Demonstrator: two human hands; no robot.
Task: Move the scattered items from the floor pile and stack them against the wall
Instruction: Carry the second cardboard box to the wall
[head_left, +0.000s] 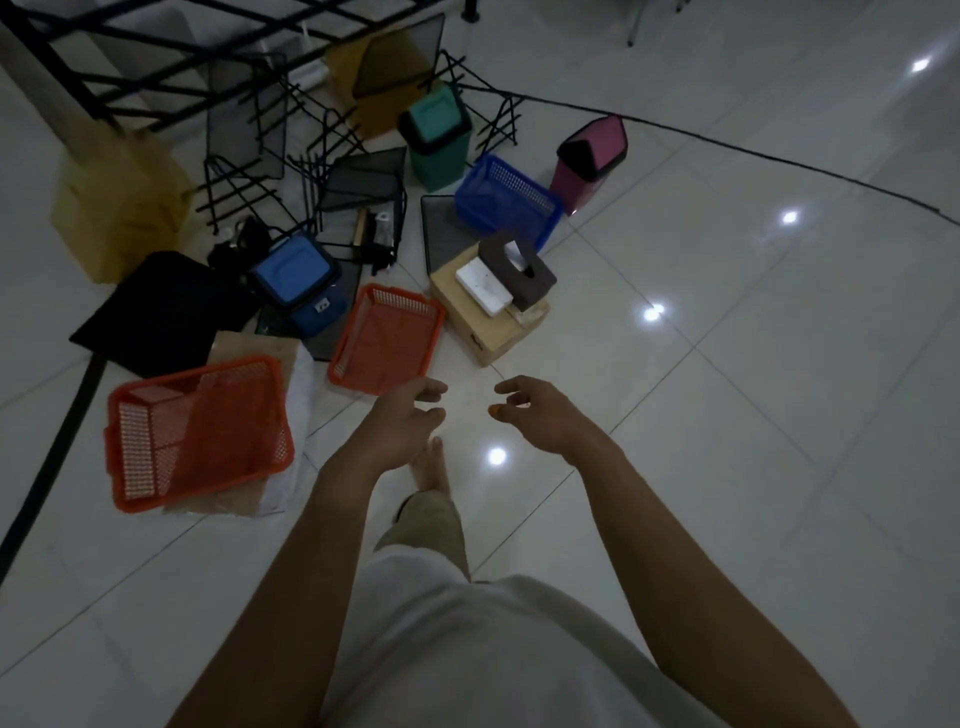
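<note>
Both hands, left hand (402, 421) and right hand (540, 415), hover empty with loosely curled fingers near the small orange basket (387, 338) on the floor (727, 364).

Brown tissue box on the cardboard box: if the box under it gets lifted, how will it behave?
The brown tissue box probably slides or tips: it sits tilted, partly on a white slab, not flat on the cardboard box. Likely light for its size, since it looks like a hollow cover. Both hands are empty, so lifting it off first seems safer.
</note>
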